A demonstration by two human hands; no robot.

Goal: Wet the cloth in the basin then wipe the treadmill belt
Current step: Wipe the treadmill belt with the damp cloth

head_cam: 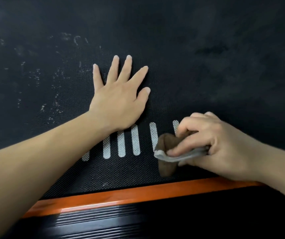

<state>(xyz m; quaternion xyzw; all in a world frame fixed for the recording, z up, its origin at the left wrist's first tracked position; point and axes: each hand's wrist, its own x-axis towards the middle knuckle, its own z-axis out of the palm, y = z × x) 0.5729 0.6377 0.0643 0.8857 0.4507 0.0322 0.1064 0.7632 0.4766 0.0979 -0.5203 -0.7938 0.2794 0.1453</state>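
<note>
At the near edge of the treadmill belt (190, 49), beside the white stripes (135, 142): cloth (171, 156), small, grey-brown, folded into a wad.

Handling, as judged: soft, limp and light; nothing to break. Likely to bunch or unfold under a drag stroke unless pinned flat. Wet or dry: cannot tell. Best held across the folded wad, fingers on top, thumb at the side, keeping a broad face down on the belt.

Right hand (212, 145): fingers and thumb curled round the cloth, gripping it, forefinger laid along the grey folded edge. Set low over the belt at the rightmost stripe, with the cloth apparently touching the surface.

Left hand (119, 94): flat, palm down, fingers straight and spread wide, resting on the belt just beyond the stripes. Holding nothing; apparently bracing.

Belt surface: black and finely textured. Judged grippy rather than slick, so some drag on the cloth to be expected. Pale dusty smudges (35, 75) to the left, well apart from the cloth, not yet wiped by the look of them.

Orange trim strip (138, 192) and ribbed black side rail (95, 219) along the near edge. Basin: not in view.
</note>
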